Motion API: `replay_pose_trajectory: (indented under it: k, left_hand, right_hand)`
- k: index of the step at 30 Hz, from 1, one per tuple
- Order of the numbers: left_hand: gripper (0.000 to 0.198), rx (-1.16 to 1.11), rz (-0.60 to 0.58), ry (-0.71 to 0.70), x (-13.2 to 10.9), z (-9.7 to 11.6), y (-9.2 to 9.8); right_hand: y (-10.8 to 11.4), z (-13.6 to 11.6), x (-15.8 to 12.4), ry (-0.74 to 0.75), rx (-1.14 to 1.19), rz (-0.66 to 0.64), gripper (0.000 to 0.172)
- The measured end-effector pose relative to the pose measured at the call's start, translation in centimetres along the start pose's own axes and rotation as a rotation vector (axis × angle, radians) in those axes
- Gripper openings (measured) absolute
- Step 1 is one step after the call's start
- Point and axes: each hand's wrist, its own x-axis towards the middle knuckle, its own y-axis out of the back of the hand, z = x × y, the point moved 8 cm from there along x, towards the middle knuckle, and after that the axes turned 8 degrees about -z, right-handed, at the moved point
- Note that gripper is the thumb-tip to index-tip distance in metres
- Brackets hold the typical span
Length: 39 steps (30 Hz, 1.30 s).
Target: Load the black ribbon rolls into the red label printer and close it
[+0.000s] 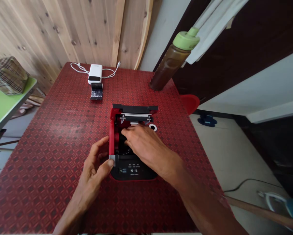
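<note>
Through the head camera, your right hand (146, 140) reaches into the open red-and-black receipt printer (134, 171), its fingers pressed together and angled down into the dark compartment. The fingertips are hidden, so you can't tell from here whether they pinch anything. Your left hand (92, 169) is loosely spread, with the thumb at a small silver tab (112, 160) on the printer's near left corner and the fingers curled just beside the red side wall (111, 140).

The printer sits on a red patterned tabletop (51, 147). Keep your left thumb steady so the casing can't slide, and move your right fingers slowly, clear of the metal bar (136, 117) at the far end. A white ring (153, 127) lies just beside the printer's far right corner, so watch your right wrist there. Farther off are a white power bank (95, 73) and a brown bottle (172, 62)
</note>
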Motion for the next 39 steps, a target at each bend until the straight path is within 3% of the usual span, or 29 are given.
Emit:
replay_pose_trajectory:
  k: [5,9,16,19,22,25,29,31,34,37,39]
  left_hand:
    - [0.062,0.001,0.009,-0.015,-0.1,0.0,0.1]
    - [0.064,0.019,0.012,-0.013,0.0,0.1,0.2]
    - [0.059,0.029,0.012,-0.023,0.0,0.1,0.3]
    - [0.058,0.064,0.029,-0.022,-0.2,0.6,0.8]
    - [0.056,0.152,0.090,-0.073,0.9,2.3,1.7]
    - [0.052,0.221,0.160,-0.256,3.7,5.6,2.3]
    - [0.047,0.221,0.089,-0.408,7.5,9.0,0.9]
    - [0.043,0.213,0.089,-0.435,8.0,9.7,0.4]
    - [0.032,0.230,0.135,-0.423,6.7,9.5,0.3]
    - [0.015,0.228,0.141,-0.310,4.7,7.7,0.3]
    - [0.039,0.134,0.146,-0.210,3.6,5.8,0.4]
  right_hand:
    - [0.5,0.6,-2.0,0.092,0.160,0.135,0.036]
    - [1.6,0.2,-4.8,0.295,0.319,0.220,0.043]
    - [2.3,-1.1,-6.2,0.431,0.288,0.330,0.016]
    - [2.6,-1.2,-6.6,0.422,0.266,0.415,0.017]
    - [2.9,-1.3,-8.2,0.437,0.271,0.547,0.018]
    - [2.6,-1.4,-10.2,0.423,0.274,0.690,0.018]
    - [1.5,-1.6,-11.8,0.354,0.240,0.765,0.017]
    - [0.9,-2.0,-12.3,0.339,0.194,0.779,0.018]
    - [0.4,-2.5,-12.9,0.316,0.091,0.848,0.018]
    - [0.0,-2.8,-13.3,0.271,-0.017,0.924,0.016]
    - [-0.2,-2.5,-13.2,0.218,-0.027,0.936,0.014]
